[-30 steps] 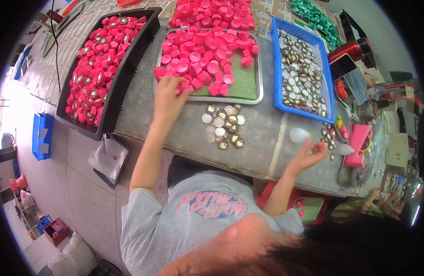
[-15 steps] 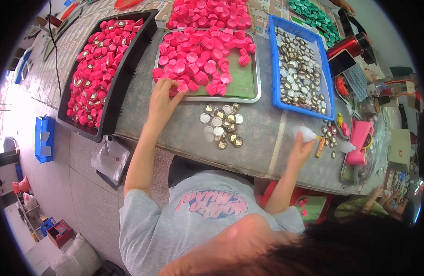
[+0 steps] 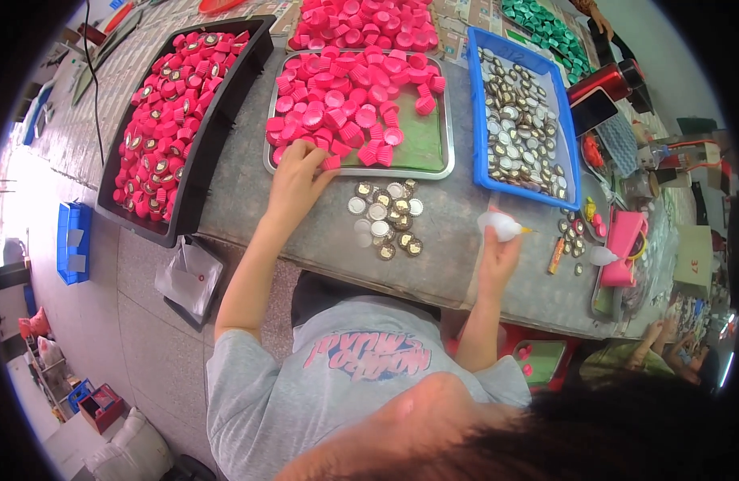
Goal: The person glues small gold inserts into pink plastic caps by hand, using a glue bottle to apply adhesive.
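Observation:
My left hand (image 3: 299,180) is at the near left edge of a metal tray (image 3: 401,171) with a green base. Its fingers are closed on a pink fluted cup (image 3: 331,163) at the rim. Many more pink cups (image 3: 335,103) are heaped in that tray. My right hand (image 3: 499,258) grips a white squeeze bottle (image 3: 498,226) with a thin yellow tip pointing right, held above the table. Between my hands lies a loose cluster of round crimped caps (image 3: 385,215), some showing white faces, others gold and dark.
On the left, a black tray (image 3: 217,132) holds pink cups, several with caps inside. A blue tray (image 3: 483,152) of caps stands at right. Beyond lie an orange tube (image 3: 556,256), a pink pouch (image 3: 623,240), a phone (image 3: 594,111) and green pieces (image 3: 554,40).
My right hand has moved left with the bottle, whose tip stays pointed right. My left hand has shifted slightly right along the tray rim, its fingers at a pink cup.

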Action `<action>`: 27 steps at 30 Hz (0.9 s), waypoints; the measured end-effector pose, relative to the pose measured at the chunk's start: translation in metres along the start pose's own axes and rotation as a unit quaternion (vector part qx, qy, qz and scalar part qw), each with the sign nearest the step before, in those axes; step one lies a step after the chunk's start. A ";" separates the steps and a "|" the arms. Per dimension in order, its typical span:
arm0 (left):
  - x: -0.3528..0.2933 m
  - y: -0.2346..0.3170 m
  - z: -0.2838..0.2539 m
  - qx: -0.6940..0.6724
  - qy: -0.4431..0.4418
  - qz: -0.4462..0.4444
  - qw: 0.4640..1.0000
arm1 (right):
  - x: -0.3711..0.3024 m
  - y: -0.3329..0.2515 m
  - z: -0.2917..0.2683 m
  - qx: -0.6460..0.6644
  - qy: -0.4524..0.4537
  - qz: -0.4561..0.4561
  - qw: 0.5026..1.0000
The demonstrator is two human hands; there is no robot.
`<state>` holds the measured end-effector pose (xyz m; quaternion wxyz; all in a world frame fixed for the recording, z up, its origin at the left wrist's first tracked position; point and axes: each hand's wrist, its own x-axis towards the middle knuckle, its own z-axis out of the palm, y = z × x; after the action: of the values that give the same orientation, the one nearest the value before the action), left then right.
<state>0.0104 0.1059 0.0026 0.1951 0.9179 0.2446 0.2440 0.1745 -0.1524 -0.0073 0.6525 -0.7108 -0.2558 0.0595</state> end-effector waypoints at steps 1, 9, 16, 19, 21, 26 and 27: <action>0.000 0.002 -0.002 -0.015 0.019 0.007 1.000 | -0.001 0.000 0.001 0.003 -0.004 0.001 1.000; -0.023 0.068 -0.002 -0.327 -0.192 -0.088 0.921 | -0.014 -0.034 0.045 0.226 -0.208 0.123 0.944; -0.037 0.078 0.014 -0.577 -0.170 -0.301 0.740 | -0.023 -0.044 0.062 0.032 -0.256 0.011 0.966; -0.043 0.080 0.022 -0.641 -0.139 -0.273 0.704 | -0.025 -0.047 0.064 0.003 -0.253 -0.017 0.967; -0.041 0.082 0.022 -0.663 -0.131 -0.291 0.677 | -0.027 -0.050 0.064 -0.008 -0.266 -0.023 0.964; -0.048 0.070 0.025 -0.781 -0.145 -0.300 0.527 | -0.022 -0.051 0.055 0.150 -0.192 0.076 0.967; -0.050 0.069 0.025 -0.812 -0.146 -0.287 0.486 | -0.019 -0.049 0.051 0.168 -0.153 0.086 0.970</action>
<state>0.0106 0.0176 -0.0025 0.9462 0.2529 0.1561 0.1276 0.1226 -0.1147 0.0276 0.7080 -0.5928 -0.2772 0.2654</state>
